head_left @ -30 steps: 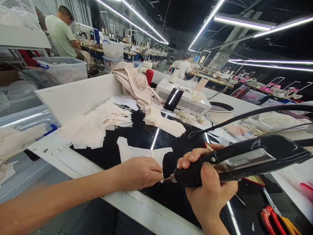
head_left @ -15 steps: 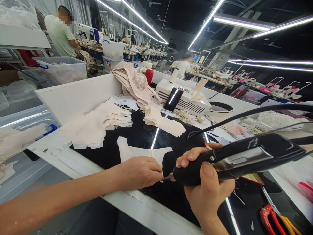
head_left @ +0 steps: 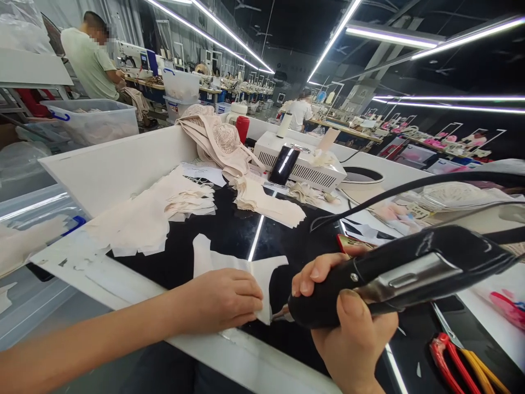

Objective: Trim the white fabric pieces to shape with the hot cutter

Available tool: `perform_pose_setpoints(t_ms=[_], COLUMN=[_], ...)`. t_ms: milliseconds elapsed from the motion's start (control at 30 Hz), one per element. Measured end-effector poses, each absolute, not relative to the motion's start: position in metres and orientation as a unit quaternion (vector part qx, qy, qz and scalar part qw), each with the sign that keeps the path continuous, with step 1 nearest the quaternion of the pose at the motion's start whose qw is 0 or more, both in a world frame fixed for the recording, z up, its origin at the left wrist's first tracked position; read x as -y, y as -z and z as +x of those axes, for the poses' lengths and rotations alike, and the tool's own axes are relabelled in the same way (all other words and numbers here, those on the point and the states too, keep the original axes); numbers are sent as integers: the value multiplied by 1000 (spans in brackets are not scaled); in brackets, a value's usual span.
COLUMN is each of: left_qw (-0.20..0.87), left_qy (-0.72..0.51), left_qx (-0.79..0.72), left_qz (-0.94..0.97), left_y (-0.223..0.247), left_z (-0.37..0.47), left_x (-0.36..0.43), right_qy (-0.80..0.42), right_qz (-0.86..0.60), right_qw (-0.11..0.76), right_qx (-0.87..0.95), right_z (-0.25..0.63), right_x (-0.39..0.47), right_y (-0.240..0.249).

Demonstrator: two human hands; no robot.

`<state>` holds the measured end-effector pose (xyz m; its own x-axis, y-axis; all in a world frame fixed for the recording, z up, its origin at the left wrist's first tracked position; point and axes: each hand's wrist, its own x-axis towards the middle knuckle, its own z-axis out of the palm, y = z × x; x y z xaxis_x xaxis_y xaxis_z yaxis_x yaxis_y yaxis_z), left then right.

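Observation:
On the black tabletop, my left hand [head_left: 223, 301] lies over a pale fabric piece [head_left: 233, 266], its fingers together on the lower right part of the cloth. My right hand [head_left: 353, 328] is wrapped round a black handheld tool [head_left: 410, 271] with a metal lever along its side. The tool's small metal tip [head_left: 283, 313] points left and meets the fabric's lower right corner, just beside my left fingertips. Behind the piece lie a fanned stack of pale fabric [head_left: 151, 210] on the left and a smaller stack [head_left: 266, 202] in the middle.
Scissors [head_left: 449, 350] with red and orange handles lie at the lower right. A phone [head_left: 284, 165] leans on a white vented box [head_left: 303, 164]. Beige bras [head_left: 217, 134] are heaped at the back. A black cable [head_left: 410, 189] arcs across the right. People sit at machines farther off.
My left hand has shifted slightly left and down, exposing more of the fabric's lower right corner by the tool tip. The whole view has shifted a little.

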<state>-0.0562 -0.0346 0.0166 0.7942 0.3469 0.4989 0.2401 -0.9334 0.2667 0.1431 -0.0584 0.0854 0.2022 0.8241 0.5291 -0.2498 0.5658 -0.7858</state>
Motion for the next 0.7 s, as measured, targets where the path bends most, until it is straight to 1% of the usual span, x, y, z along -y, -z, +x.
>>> perform_pose_setpoints(t_ms=[133,267,467,700], left_qw=[115,120,52,-19], left_qy=[-265,-254,-262,-249], left_qx=[-122,-121,-138,-136], left_qz=[949,952,954,959], left_y=[-23,-32,-39,-25], left_z=[-59,-60,-40,-8], left_x=[49,56,42,18], right_qy=[-335,-300,-295,-316], right_qz=[-288,-306,-313,-287], right_qw=[745,775,772,766], right_qx=[500,464,468,480], right_z=[159,177,189,186], right_x=[46,27,20,20], right_y=[-93,-94,-81,-76])
